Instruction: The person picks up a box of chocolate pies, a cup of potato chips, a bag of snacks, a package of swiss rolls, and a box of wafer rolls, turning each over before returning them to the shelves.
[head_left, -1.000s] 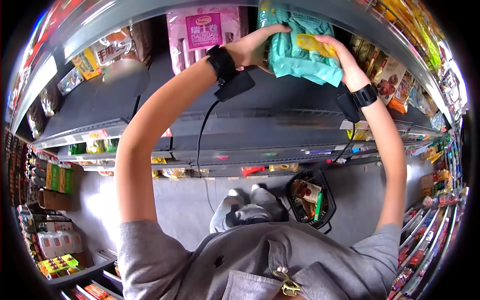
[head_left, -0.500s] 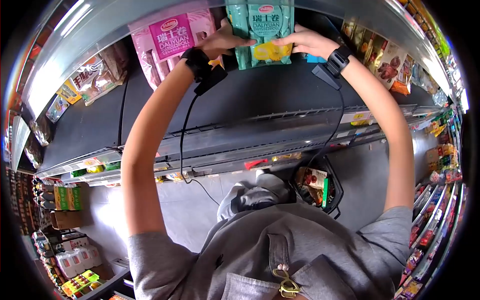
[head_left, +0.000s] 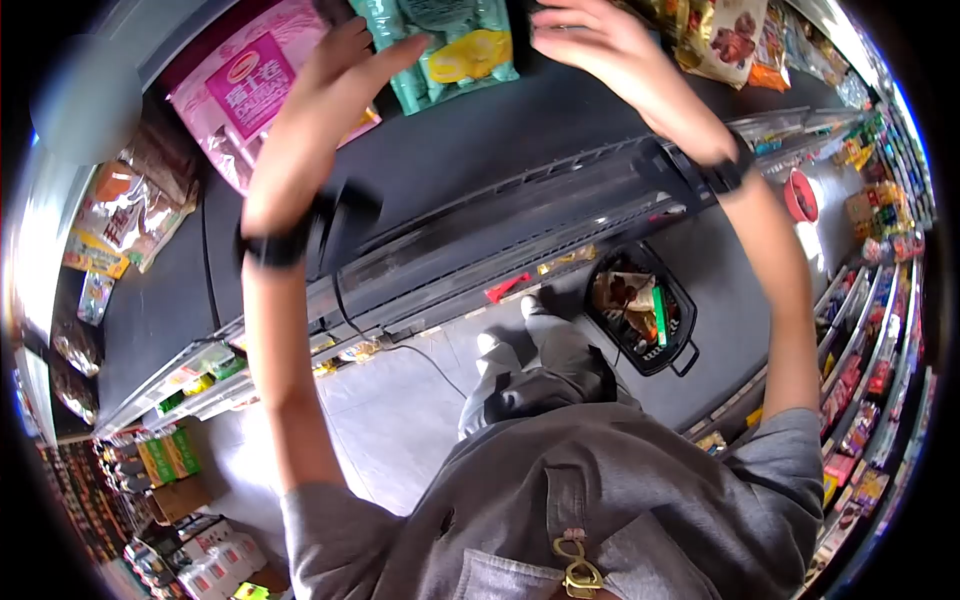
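A green bag of Swiss rolls (head_left: 466, 58) with a yellow patch stands on the dark shelf (head_left: 440, 160), its top cut off by the view. To its left leans a pink bag of Swiss rolls (head_left: 240, 90). My left hand (head_left: 325, 95) overlaps the pink bag's right side, thumb stretched toward the green bag and fingers apart. On the other side, my right hand (head_left: 605, 50) is raised with its fingers extended, a gap showing between it and the green bag. Both wrists wear black straps with devices.
Brown snack bags (head_left: 125, 205) sit on the shelf's left part, and gold-coloured bags (head_left: 720, 40) on its right. On the floor by my feet stands a black basket (head_left: 685, 325) with packages inside. A red bowl-shaped container (head_left: 800, 195) is at the right. A cable hangs below my left wrist.
Both hands have come off the green bag and moved apart, the left one leftward and the right one rightward. The view has shifted, showing more of the floor and basket.
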